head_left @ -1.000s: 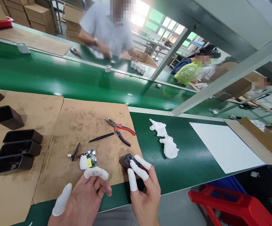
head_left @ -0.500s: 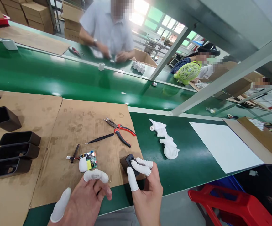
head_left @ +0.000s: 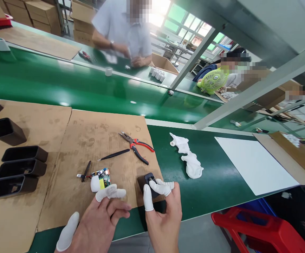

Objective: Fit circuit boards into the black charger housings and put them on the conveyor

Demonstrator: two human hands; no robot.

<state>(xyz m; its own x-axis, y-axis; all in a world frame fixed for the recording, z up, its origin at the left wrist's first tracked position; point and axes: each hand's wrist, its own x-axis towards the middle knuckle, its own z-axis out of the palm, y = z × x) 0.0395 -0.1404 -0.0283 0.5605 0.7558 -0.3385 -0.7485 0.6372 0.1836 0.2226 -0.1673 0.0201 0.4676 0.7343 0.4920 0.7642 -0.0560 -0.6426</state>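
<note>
My right hand (head_left: pixel 163 207), with white finger cots on its thumb and fingers, grips a small black plastic case (head_left: pixel 149 176) at the cardboard's front edge. Its fingertips are at the opening on top of the case and hide part of it. My left hand (head_left: pixel 97 218) hovers to the left, fingers apart and holding nothing, also wearing white finger cots. Just beyond its fingertips lies a green circuit board (head_left: pixel 105 175) with a white block and short wires. Black tweezers (head_left: pixel 114 154) and red-and-black long-nose pliers (head_left: pixel 136 146) rest farther back.
Several open black cases (head_left: pixel 20 170) stand on the cardboard (head_left: pixel 84 133) at the left. Crumpled white cloth gloves (head_left: pixel 193 167) and a white sheet (head_left: pixel 255 165) lie to the right. A red stool (head_left: pixel 268 228) is below the table. Across the green conveyor belt (head_left: pixel 84 82) a person works.
My left hand's fingers have stretched out a little to the right. My right hand keeps its grip on the black case, its fingers slightly shifted. The view has moved slightly.
</note>
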